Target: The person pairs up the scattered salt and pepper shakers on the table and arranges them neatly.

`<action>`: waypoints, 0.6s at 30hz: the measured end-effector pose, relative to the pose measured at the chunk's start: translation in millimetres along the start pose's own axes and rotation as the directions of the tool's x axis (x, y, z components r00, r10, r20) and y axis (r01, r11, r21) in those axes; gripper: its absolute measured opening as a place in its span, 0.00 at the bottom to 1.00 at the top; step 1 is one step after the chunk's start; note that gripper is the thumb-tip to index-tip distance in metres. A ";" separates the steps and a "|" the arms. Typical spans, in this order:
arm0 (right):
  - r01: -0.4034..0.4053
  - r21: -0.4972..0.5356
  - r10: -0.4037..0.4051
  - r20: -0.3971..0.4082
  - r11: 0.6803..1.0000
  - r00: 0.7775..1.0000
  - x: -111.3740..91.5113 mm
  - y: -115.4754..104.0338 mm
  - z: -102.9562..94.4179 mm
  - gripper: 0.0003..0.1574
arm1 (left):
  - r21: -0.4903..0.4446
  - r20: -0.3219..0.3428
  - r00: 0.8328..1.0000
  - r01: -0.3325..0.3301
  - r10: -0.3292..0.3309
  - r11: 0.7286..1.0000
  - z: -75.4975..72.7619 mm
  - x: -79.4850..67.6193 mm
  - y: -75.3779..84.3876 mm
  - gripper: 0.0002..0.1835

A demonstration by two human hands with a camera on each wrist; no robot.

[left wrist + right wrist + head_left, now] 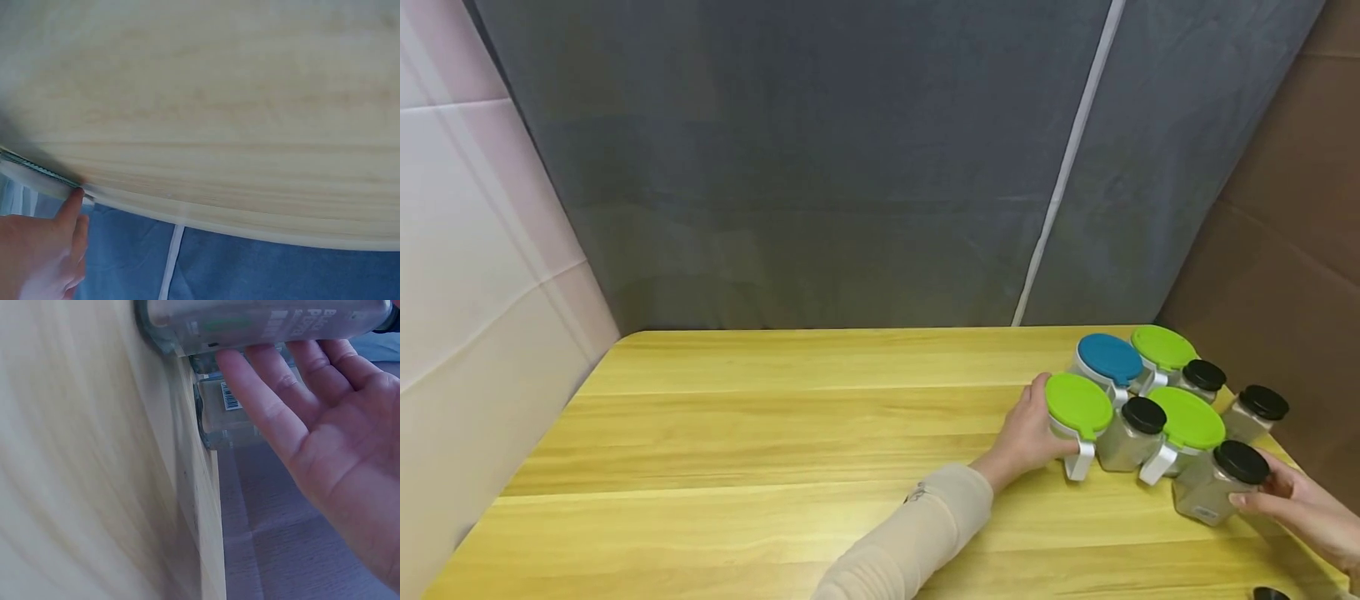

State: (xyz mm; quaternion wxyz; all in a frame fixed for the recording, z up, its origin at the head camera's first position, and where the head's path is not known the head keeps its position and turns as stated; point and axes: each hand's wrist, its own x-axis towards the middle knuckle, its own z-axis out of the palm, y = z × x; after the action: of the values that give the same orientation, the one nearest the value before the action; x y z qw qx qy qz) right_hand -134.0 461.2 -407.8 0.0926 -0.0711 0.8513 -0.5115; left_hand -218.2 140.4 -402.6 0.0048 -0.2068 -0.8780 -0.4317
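My left hand holds the near-left seasoning jar, which has a green lid and white handle; its thumb is near the handle and its fingers reach round the far side. At the right, my right hand grips a clear square spice jar with a black lid, thumb in front and fingers behind. In the right wrist view, that hand's fingers lie along the printed side of the spice jar. Between the two held jars stand a black-lidded jar and a green-lidded jar.
Behind them are a blue-lidded jar, another green-lidded jar and two black-lidded jars, one by the table's right edge. Another black lid shows at the bottom edge. The wooden table extends left; a grey curtain hangs behind.
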 end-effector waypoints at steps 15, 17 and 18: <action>0.046 -0.111 -0.065 -0.174 0.993 0.983 -5.2 9.2 -7.9 0.34 | 0.023 0.027 0.997 -0.069 0.068 0.997 -8.5 -6.1 -5.7 0.47; 0.061 -0.101 -0.081 -0.201 0.993 0.976 -2.5 22.1 -14.2 0.33 | 0.039 0.022 0.996 -0.088 0.087 0.995 -9.1 -6.1 -7.6 0.47; 0.069 -0.098 -0.089 -0.216 0.993 0.972 -1.0 30.1 -18.7 0.33 | 0.043 0.020 0.995 -0.096 0.095 0.994 -9.4 -6.2 -8.6 0.48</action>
State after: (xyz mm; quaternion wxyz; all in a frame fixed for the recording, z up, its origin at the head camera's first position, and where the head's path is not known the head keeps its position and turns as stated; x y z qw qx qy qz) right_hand -138.2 491.5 -425.7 -0.0257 -0.0519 0.8750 -0.4806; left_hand -217.3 126.4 -404.4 0.0221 -0.2521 -0.8765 -0.4095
